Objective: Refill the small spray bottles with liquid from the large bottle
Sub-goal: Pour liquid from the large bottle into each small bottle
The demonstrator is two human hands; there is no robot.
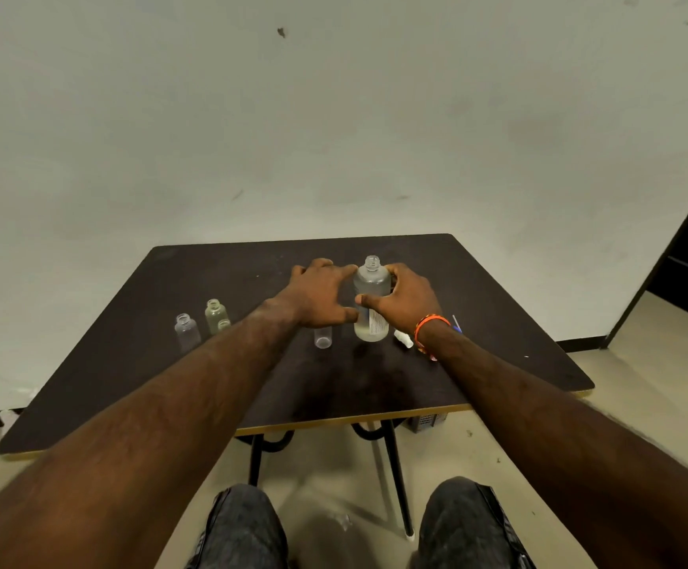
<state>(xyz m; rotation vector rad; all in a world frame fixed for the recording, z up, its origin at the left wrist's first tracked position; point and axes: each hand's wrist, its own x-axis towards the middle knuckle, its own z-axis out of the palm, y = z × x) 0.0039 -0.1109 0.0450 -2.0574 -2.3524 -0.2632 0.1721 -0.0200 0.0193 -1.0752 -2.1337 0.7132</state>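
The large frosted bottle point(371, 299) stands upright and uncapped on the dark table point(211, 388), with a little liquid at its bottom. My right hand point(406, 299) grips its right side, thumb across the front. My left hand point(319, 295) lies beside its left side with fingers spread, the fingertips touching the bottle. Three small open bottles stand at the left: a clear one point(186, 331), a greenish one point(215, 315) and a smaller one point(224, 324) in front of it. A small clear cap or vial point(322, 338) sits below my left hand.
White spray-head parts point(403, 338) and a thin blue-tipped tube point(456, 323) lie right of the large bottle, partly hidden by my right wrist with its orange band. A plain wall stands behind the table. My knees are below the table's near edge.
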